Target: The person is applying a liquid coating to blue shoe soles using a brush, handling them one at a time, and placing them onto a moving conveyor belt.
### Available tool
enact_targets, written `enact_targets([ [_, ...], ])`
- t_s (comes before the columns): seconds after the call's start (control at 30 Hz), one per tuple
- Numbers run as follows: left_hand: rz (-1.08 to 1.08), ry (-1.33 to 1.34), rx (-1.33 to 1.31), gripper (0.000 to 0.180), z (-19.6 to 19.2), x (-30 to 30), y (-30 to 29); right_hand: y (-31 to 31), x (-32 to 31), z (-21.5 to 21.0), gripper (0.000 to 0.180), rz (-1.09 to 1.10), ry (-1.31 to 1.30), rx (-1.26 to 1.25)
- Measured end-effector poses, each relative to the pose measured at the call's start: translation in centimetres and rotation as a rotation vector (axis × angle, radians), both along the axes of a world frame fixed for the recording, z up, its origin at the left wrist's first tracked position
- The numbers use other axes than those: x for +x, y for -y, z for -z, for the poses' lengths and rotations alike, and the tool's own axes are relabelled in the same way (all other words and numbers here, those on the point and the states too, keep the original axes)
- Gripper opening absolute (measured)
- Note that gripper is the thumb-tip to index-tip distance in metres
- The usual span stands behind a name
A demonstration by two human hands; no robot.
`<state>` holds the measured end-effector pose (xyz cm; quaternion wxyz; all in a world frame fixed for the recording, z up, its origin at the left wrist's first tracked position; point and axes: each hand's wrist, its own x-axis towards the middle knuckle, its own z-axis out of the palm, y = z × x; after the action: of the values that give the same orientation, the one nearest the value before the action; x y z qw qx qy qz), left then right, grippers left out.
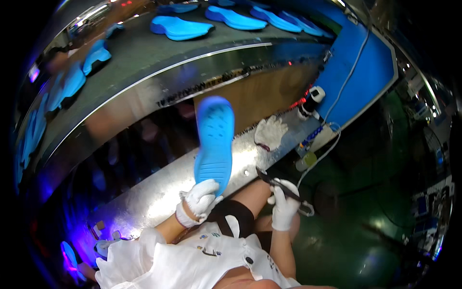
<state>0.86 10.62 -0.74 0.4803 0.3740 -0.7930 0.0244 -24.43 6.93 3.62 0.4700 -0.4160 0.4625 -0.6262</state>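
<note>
My left hand (198, 201), in a white knitted glove, grips a bright blue shoe sole (214, 144) by its lower end. The sole stands up in front of me, with dark oval marks near its far end and fine cross ridges near the grip. To the right, my right hand (285, 204), also gloved in white, is closed around a slim dark tool with a pointed tip (267, 178). A pale loop shows at the tool's other end; its exact kind is unclear. Tool and sole are apart.
A metal ledge (144, 198) runs before me, with a loose white glove (270, 133) on it. Beyond, several blue soles (180, 28) lie on a dark green conveyor belt (130, 60). At right stand a blue panel (358, 62), a white cable (321, 156) and a small bottle (306, 162).
</note>
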Motion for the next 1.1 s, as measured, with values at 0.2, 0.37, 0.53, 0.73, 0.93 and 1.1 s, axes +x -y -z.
enact_targets([
  [0.2, -0.114, -0.279, 0.855, 0.026, 4.1, -0.7, -0.5, 2.6, 0.6, 4.2, 0.019, 0.006, -0.166, 0.118],
  [0.37, 0.245, -1.799, 1.542, 0.069, 5.7, -0.7, 4.8, 8.1, 3.9, 7.1, 0.02, -0.074, -0.376, 0.073],
  [0.53, 0.69, -1.778, 1.837, 0.083, 7.6, -2.7, 7.4, 8.0, 7.1, 7.9, 0.019, -0.009, -0.884, -0.11],
  [0.73, 0.598, -1.978, 1.505, 0.077, 4.2, -4.9, 7.7, 2.0, 4.8, 1.3, 0.013, -0.46, -0.68, -0.156],
  [0.93, 1.109, -2.013, 1.534, 0.085, 3.9, -5.6, 6.4, 3.5, 5.8, -1.7, 0.019, -0.113, -0.863, -0.664],
  [1.1, 1.248, -1.753, 1.385, 0.094, 2.6, -6.0, 7.0, 2.3, 5.0, -2.9, 0.023, -0.213, -0.584, -0.454],
])
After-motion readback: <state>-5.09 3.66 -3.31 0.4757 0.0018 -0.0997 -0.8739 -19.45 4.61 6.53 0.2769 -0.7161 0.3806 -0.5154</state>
